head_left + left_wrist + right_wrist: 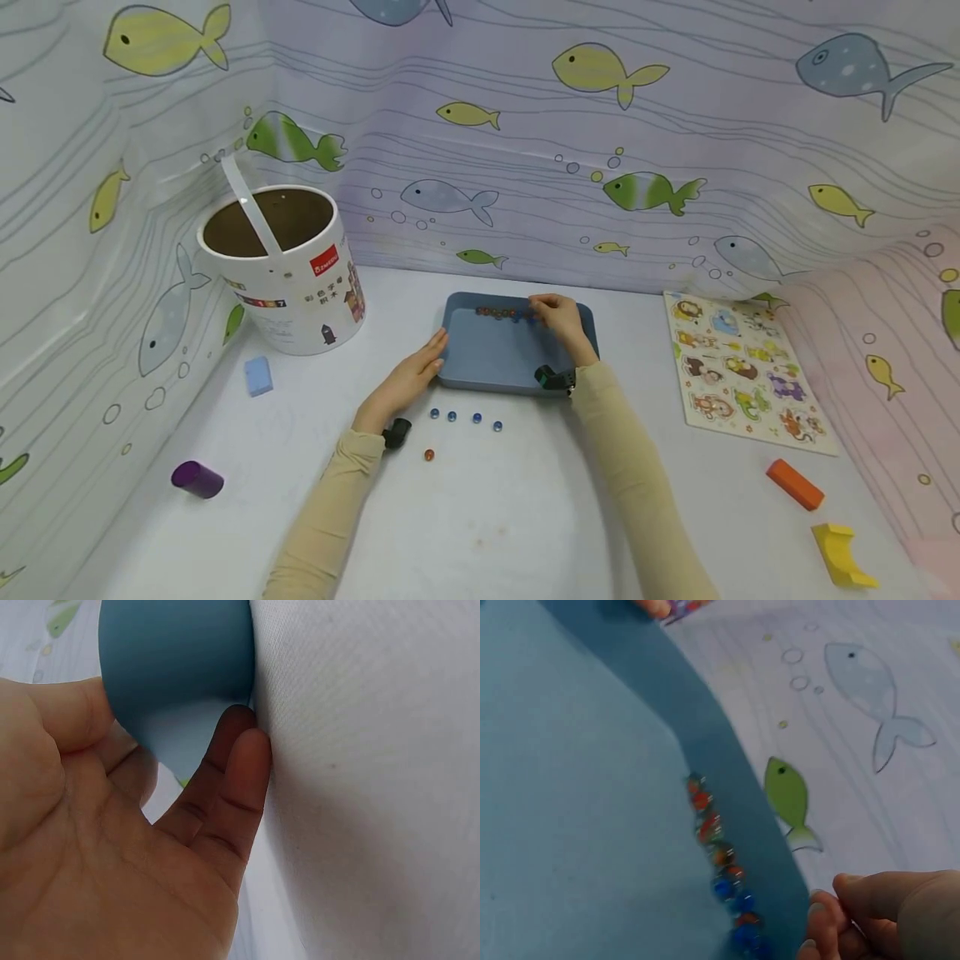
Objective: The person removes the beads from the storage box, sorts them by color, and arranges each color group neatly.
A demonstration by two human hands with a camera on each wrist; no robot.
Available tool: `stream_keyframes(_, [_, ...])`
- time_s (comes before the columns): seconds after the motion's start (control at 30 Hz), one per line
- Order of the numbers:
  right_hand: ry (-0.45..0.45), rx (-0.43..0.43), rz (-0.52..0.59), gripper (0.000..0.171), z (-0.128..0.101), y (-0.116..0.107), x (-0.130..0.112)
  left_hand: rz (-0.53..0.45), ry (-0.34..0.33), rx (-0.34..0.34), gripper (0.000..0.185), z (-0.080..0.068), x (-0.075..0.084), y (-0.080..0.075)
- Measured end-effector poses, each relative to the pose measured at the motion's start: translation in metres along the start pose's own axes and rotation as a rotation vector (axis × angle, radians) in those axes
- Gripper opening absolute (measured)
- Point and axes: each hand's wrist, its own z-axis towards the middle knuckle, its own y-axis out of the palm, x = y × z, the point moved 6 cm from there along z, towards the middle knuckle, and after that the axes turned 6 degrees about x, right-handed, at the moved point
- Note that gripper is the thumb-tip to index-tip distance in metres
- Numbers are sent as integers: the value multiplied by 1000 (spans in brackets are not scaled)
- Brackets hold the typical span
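A blue-grey tray point(487, 350) lies on the white table. Several orange-red and blue marbles point(721, 855) line up along the inside of its back wall. My left hand point(408, 375) rests against the tray's left side, thumb at the rim and fingers extended beside the outer wall. Over the back right of the tray is my right hand point(558, 321), its thumb and index fingertips brought together beside the row; I cannot tell whether a marble is between them. In front of the tray sit several blue marbles point(477, 418) and one orange marble point(429, 455).
A white bucket point(300, 300) stands back left, a light blue block point(258, 377) before it. A purple cylinder point(198, 480) lies front left. To the right are an animal puzzle board point(742, 367), an orange block point(796, 484) and a yellow curved block point(842, 554). Fish-patterned curtains surround the table.
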Motion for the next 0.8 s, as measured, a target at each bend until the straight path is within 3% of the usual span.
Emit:
stream_keyframes(0.3, [-51,24,-128,30,6,2,16,11,2,-5,52,0,2,-1])
stream_keyframes(0.63, [-156,-40,-368,24,5,13,13,17,-5,1,52,-1,2,-2])
stream_keyframes(0.8, [-139,-51,-361,22,2,12,15,19,-2,-5,52,-1,1,0])
